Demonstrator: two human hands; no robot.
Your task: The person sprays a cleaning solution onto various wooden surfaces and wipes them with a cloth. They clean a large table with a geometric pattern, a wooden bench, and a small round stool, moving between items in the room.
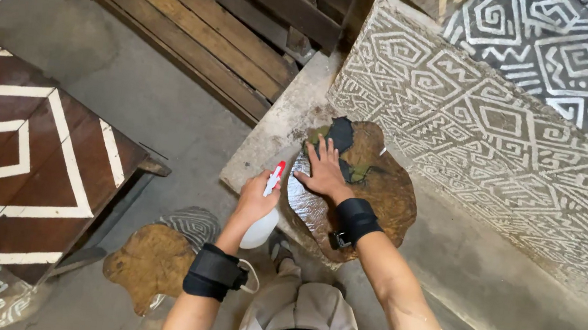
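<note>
My right hand (322,169) lies flat, fingers spread, on a wet, irregular wood slab (371,195) atop a concrete block (276,130), a dark rag (341,135) just past my fingertips at 12 o'clock. At 9 o'clock, my left hand (255,199) is closed around a white spray bottle (264,216) with a red nozzle. A patterned panel (501,136) stands at 2 o'clock.

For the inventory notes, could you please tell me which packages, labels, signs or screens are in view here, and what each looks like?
Spray bottle: the only package, held in the left hand; white body, red nozzle, no label visible.
No signs or screens in view.
</note>
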